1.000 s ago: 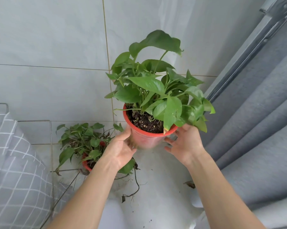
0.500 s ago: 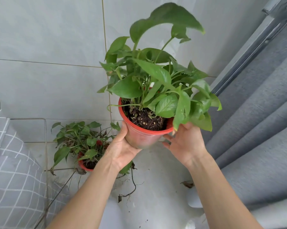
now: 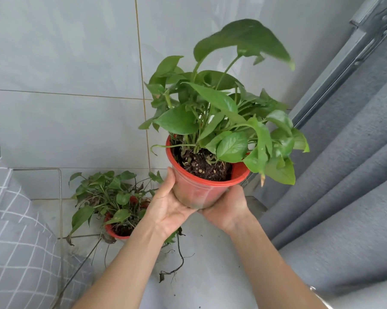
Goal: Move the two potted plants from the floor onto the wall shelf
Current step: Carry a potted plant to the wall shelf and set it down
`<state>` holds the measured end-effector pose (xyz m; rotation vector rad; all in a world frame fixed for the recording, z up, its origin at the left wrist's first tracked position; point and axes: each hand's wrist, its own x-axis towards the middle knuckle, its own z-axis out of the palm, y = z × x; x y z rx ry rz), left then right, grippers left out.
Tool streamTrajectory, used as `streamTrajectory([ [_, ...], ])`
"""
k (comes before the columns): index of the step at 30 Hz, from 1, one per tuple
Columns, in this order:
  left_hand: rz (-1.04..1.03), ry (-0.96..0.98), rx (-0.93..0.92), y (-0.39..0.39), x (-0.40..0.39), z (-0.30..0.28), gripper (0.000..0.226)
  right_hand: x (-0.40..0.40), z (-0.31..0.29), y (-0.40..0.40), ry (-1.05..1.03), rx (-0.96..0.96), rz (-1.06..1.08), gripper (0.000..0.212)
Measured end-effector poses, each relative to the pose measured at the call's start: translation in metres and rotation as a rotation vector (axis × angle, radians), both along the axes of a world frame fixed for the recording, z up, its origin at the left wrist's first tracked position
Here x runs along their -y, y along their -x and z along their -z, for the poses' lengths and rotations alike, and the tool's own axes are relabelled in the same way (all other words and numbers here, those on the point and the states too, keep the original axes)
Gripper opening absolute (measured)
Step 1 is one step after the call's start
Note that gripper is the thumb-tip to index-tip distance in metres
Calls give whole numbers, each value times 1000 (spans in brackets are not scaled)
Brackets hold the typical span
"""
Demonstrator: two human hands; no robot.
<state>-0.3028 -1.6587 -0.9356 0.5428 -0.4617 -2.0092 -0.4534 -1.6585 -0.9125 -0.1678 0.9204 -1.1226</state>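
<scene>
A person's two bare hands carry a leafy green plant in a round red plastic pot (image 3: 207, 188) up in front of a grey tiled wall (image 3: 61, 63) — higher in the frame than a second ago, with the tallest leaf now near the top of the view. The grip has also shifted: the left hand (image 3: 168, 208) cups the pot's left side and underside with its thumb pressed up the wall of the pot, while the right hand (image 3: 227, 208), which was flat against the right side a moment ago, has slid beneath the base. Both hands are closed on the pot, fingers wrapped under it and partly hidden. The pot tilts slightly toward the camera, dark soil showing inside the rim.

Down on the pale floor (image 3: 210, 264), to the left and farther off, the second smaller plant in a red pot (image 3: 119, 228) sits untouched, its trailing stems spread beside a wire rack draped in grey checked cloth (image 3: 14, 230). A grey curtain (image 3: 344, 186) hangs at right.

The wall shelf is not in view — judging by the rise, the first pot is on its way there, with the second still to be fetched.
</scene>
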Motion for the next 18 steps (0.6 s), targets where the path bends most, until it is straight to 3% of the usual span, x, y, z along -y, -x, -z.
streamTrajectory([
  [4, -3, -173, -57, 0, 5, 4, 67, 4, 10, 6, 15, 113, -2, 65],
  [8, -13, -190, -16, 3, 13, 10, 49, 10, 17, 11, 45, 174, -42, 70],
  [18, -10, -217, -107, 23, 28, 9, 47, 23, 11, 30, 18, 292, -1, 54],
])
